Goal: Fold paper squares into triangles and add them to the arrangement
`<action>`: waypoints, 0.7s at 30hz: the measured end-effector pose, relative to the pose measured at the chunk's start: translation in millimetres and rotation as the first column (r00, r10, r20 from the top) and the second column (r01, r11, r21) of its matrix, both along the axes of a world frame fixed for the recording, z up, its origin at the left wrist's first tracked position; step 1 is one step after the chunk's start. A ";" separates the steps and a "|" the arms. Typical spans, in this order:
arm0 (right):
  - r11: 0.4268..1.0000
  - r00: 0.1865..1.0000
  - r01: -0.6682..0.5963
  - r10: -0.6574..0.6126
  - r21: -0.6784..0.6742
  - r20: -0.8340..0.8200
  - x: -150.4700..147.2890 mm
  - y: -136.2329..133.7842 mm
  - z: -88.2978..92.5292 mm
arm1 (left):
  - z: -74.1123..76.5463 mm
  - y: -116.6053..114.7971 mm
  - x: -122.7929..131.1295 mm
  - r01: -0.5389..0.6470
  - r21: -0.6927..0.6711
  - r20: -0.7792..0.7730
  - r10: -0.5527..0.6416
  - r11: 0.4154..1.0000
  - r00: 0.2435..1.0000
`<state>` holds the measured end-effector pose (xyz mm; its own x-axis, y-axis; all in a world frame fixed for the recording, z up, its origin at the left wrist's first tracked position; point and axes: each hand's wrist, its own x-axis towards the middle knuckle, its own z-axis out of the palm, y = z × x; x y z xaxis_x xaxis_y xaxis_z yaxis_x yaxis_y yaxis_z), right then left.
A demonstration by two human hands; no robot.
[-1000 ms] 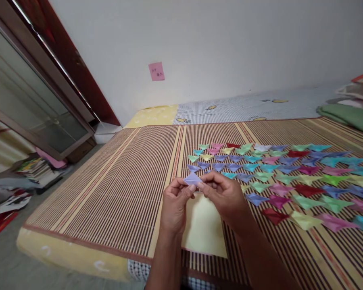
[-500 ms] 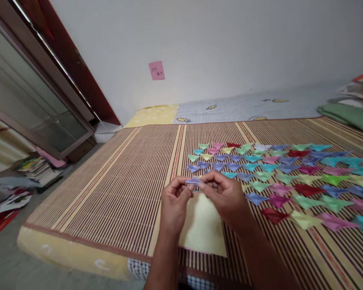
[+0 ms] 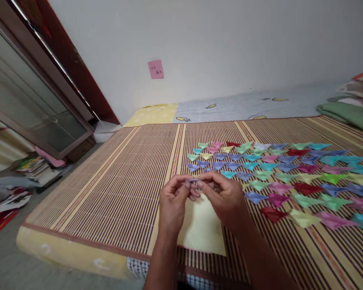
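Between the fingertips of both hands is a small purple folded paper, turned nearly edge-on to me. My left hand pinches its left end with thumb and forefinger. At its right end, my right hand pinches it the same way, with its other fingers curled. Below the hands lies a pale yellow sheet of paper, its upper part hidden by them. Rows of folded paper pieces in many colours spread out on the striped mat, beyond and to the right of my right hand.
The mat covers a bed whose yellow and checked sheet shows along the wall. A green folded cloth lies at the far right. To the left stand a glass-doored cabinet and a stack of books. A pink note hangs on the wall.
The purple folded paper has tilted from showing its face to nearly edge-on. Both hands have stayed in almost the same place, still pinching it.
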<state>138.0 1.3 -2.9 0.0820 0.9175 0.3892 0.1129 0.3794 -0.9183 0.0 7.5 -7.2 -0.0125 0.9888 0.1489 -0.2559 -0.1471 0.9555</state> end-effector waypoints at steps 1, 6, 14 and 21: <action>1.000 0.999 -0.020 0.019 -0.017 -0.039 -0.4 0.0 0.2 | -0.5 0.5 -0.3 0.002 0.002 0.007 -0.002 1.000 1.000; 0.996 0.984 -0.072 0.061 -0.061 -0.169 -1.7 2.4 -2.1 | -2.7 2.0 -2.6 0.006 0.003 0.059 -0.006 1.000 0.998; 0.988 0.954 -0.147 0.128 -0.051 -0.272 -3.3 2.7 -2.6 | -4.0 2.7 -6.1 -0.031 0.005 0.102 0.030 1.000 0.994; 0.992 0.962 -0.124 0.115 -0.021 -0.246 -3.2 2.0 -1.2 | -2.3 2.0 -8.4 -0.045 0.049 0.067 0.042 0.998 0.997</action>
<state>134.8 3.3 -4.1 0.0595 0.9393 0.3380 -0.1601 0.3432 -0.9255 -8.4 9.5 -9.5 -0.0668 0.9784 0.1955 -0.3102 -0.2066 0.9280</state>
